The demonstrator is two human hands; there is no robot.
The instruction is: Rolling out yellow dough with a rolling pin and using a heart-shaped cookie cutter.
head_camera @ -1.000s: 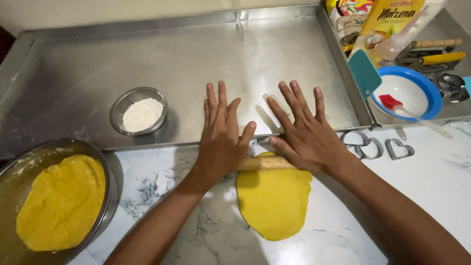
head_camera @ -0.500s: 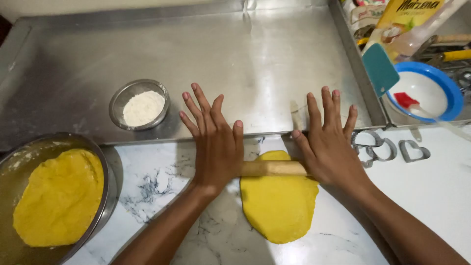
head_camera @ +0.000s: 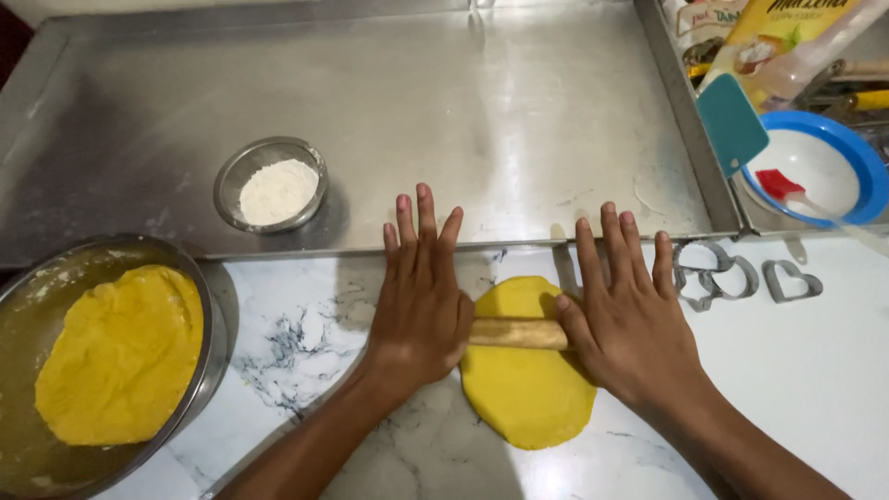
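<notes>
The left hand (head_camera: 421, 306) lies flat with its fingers spread and straight, its palm pressing down on one end of a wooden rolling pin (head_camera: 517, 333). The right hand (head_camera: 634, 319) is spread just as wide, palm on the other end; neither hand curls around the pin. The pin lies crosswise on an oval sheet of yellow dough (head_camera: 528, 384), which rests on the marble-patterned counter (head_camera: 296, 343) between the two wrists.

At the left, a metal mixing bowl (head_camera: 208, 370) holds a larger mass of the same yellow dough. A small glass bowl (head_camera: 270, 183) of white flour stands on the big steel tray (head_camera: 519, 111) beyond the hands. A blue-rimmed bowl (head_camera: 866, 176) at the right holds a red spatula (head_camera: 780, 183).

The pin's ends are hidden under the palms. The mixing bowl is cut off by the frame's edge. Metal cookie cutters (head_camera: 741, 278) lie beside the right hand.
</notes>
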